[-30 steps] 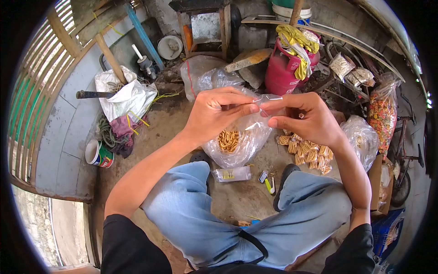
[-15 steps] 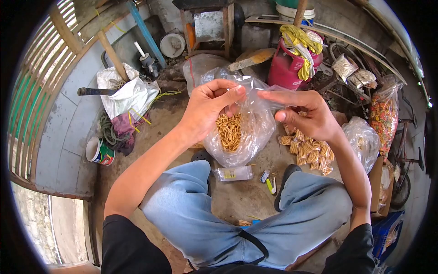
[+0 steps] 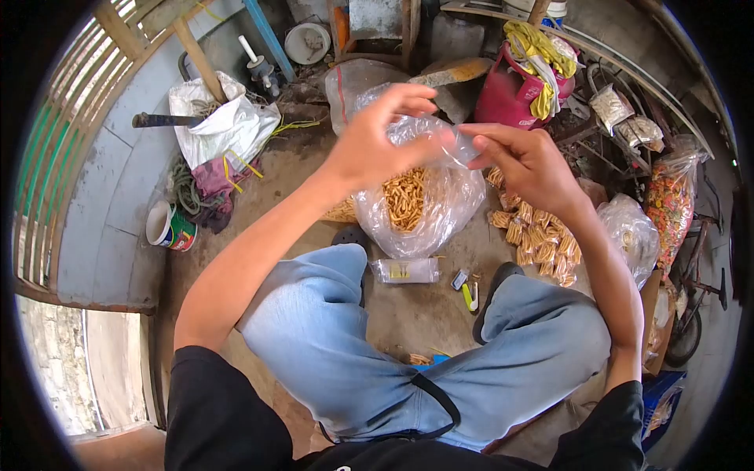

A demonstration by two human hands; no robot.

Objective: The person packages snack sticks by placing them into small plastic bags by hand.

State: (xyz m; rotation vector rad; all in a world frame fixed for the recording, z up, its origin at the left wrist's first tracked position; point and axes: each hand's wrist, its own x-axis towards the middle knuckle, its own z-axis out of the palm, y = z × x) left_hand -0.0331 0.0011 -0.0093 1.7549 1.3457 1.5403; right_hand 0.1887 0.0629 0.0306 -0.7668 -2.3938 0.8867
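Observation:
My right hand [image 3: 522, 161] pinches a small clear plastic bag [image 3: 463, 147] between thumb and fingers. Beside the bag's left side is my left hand [image 3: 385, 137], its fingers apart and its thumb blurred by motion. Under the hands, a large clear bag [image 3: 459, 200] on the floor lies open around brown stick-shaped snacks [image 3: 404, 200]. Several small filled packets [image 3: 542, 239] are piled to the right of it. A flat pack of clear plastic [image 3: 406, 271] rests in front of the large bag.
A lighter [image 3: 459, 279] and a green cutter [image 3: 470, 297] lie near my right foot. Behind stand a pink gas cylinder [image 3: 506, 90] and a white bucket [image 3: 307, 43]. At left are a white sack [image 3: 236, 129] and a small tub [image 3: 170, 226]. A bag of colourful snacks [image 3: 671, 200] stands right.
My left hand has let go of the small bag and opened, moving up and slightly left. My right hand keeps hold of it. The view has tilted, shifting the floor items upward.

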